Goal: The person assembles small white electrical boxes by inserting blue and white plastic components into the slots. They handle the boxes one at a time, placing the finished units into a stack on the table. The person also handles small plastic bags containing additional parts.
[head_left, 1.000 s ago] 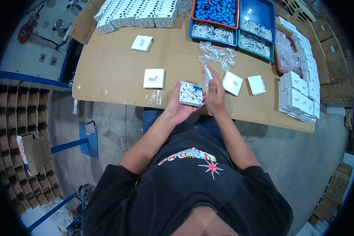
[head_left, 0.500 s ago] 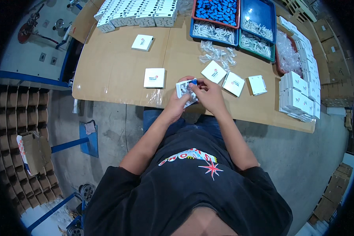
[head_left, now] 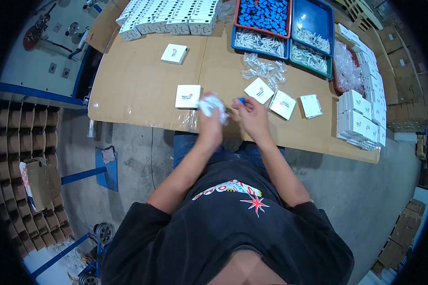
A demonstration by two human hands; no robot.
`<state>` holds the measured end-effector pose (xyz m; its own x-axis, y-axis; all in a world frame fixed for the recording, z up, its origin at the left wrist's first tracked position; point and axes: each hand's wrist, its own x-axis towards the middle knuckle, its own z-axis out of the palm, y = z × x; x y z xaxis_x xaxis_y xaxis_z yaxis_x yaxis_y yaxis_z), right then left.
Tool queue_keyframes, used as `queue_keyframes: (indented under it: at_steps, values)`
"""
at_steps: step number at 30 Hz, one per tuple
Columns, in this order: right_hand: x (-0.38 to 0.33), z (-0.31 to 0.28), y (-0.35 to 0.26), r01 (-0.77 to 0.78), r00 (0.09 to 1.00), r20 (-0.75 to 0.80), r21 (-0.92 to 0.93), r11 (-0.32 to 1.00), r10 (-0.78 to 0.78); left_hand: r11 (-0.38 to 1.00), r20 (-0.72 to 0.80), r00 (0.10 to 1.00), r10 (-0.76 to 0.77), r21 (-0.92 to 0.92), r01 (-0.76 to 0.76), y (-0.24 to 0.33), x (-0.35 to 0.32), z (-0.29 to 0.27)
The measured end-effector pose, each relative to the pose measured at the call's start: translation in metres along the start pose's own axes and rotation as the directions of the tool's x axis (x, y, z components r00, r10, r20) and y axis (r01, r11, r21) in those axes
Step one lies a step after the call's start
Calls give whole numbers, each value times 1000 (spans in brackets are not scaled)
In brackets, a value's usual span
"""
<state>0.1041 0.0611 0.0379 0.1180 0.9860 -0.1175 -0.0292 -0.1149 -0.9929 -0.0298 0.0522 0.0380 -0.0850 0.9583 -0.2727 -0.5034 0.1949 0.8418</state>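
Observation:
My left hand (head_left: 209, 124) is closed around a small white box (head_left: 212, 104) at the near edge of the cardboard-covered table (head_left: 138, 90). My right hand (head_left: 250, 114) sits just to its right and pinches a small blue piece (head_left: 241, 100) between its fingertips. A closed white box (head_left: 188, 96) lies flat just left of my left hand. Two more white boxes (head_left: 259, 90) (head_left: 282, 104) rest beside my right hand, with a third (head_left: 311, 106) further right.
Trays at the back hold blue parts (head_left: 264, 14) and white parts (head_left: 259, 42). Small clear plastic bags (head_left: 261, 70) lie loose in front of them. Stacked white boxes stand at the far left (head_left: 166, 16) and at the right edge (head_left: 359, 121). Cardboard dividers (head_left: 19, 156) line the left floor.
The white box has stayed in my left hand, now turned and more covered by the fingers. My right hand lowered from above the box and holds a blue piece beside it.

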Motion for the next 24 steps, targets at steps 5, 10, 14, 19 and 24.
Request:
queue_keyframes:
  at_steps: [5, 10, 14, 19, 24]
  values:
    - [-1, -53, -36, -219, 945, 209, -174, 960, 253, 1000, 201, 980, 5, 5, -6, 29, -19, -10]
    - [53, -88, -46, 50, 795, 430, -751, 659, 429, 990, 206, 969, -139, -4, 143, 26, -16, -4]
    - [117, -85, -91, 164, 985, 29, -416, 895, -168, 988, 173, 973, -153, 8, 154, 26, -13, -10]
    - [121, -61, -109, 384, 914, 7, -337, 860, -406, 983, 141, 973, -182, 11, 182, 23, -17, -15]
    - [28, -9, -43, 74, 818, 549, -397, 915, 172, 984, 135, 980, -149, -75, 160, 12, -10, -19]
